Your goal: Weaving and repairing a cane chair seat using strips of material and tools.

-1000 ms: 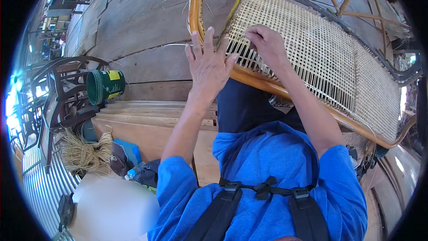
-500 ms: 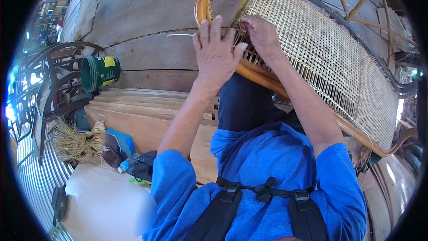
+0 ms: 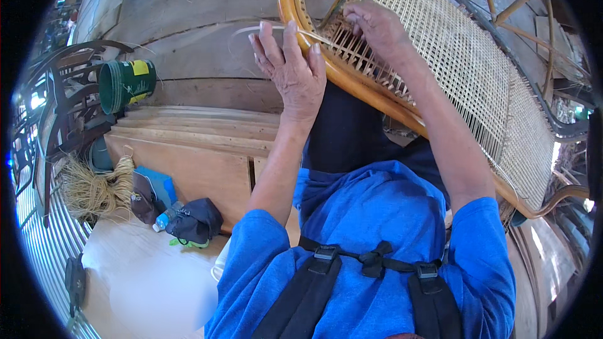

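Currently, at the left end of the woven cane panel (image 3: pixel 446 56), right grip (image 3: pixel 380 28) directly over the weave, fingers curled, tips close to the strands. Cannot tell from here if pinching one. Left grip (image 3: pixel 295 85) released, fingers spread, just left of the panel's near corner, partly overlapping the curved wooden rail (image 3: pixel 355 81) in this view. By those fingers, a thin pale strand (image 3: pixel 246 29) (bowed out over the grey planks (image 3: pixel 201 9)). Along the near edge of the panel, the same honey-coloured rail, with dark gaps between parallel canes. Well apart to the left, a green bucket (image 3: pixel 127 85), a bundle of straw-coloured strands (image 3: pixel 94 185), a dark cap (image 3: pixel 146 198) and a small bottle (image 3: pixel 167 215).
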Action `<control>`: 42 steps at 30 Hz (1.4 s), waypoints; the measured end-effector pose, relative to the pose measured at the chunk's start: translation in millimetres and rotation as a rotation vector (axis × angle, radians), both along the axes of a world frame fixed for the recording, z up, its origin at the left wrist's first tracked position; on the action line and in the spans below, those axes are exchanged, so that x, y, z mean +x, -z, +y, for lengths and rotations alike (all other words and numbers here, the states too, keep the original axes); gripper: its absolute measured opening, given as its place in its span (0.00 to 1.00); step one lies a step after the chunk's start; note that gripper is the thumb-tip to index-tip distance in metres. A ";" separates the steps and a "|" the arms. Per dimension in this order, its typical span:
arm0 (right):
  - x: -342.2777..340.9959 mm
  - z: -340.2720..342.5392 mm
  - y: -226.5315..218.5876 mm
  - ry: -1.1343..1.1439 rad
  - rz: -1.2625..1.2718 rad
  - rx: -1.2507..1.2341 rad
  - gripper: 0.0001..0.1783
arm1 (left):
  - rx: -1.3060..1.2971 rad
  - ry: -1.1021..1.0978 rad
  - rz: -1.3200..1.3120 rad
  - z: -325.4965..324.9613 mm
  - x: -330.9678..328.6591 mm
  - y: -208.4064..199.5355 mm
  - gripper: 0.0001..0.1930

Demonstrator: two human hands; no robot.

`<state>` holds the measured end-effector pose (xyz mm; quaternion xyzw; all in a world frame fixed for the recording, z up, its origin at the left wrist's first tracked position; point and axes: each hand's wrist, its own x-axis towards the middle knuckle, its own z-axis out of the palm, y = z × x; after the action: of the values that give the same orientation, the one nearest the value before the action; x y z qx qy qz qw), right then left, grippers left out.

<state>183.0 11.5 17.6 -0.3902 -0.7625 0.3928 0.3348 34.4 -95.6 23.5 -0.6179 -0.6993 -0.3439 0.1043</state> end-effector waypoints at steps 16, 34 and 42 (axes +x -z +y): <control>-10.0 12.7 33.3 -0.082 0.311 -0.128 0.06 | 0.017 0.114 -0.038 3.6 7.9 3.0 0.18; -7.8 25.5 17.9 -0.045 -0.174 0.425 0.14 | 0.035 0.134 -0.100 20.2 5.1 -12.6 0.19; -6.9 0.8 -51.3 -0.201 -0.129 -0.419 0.14 | -0.135 -0.101 -0.159 39.4 -23.2 -39.6 0.24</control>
<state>176.1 12.3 68.9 -0.3975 -0.7192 0.5480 0.1562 11.2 -56.2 63.1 -0.5581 -0.7574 -0.3382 0.0237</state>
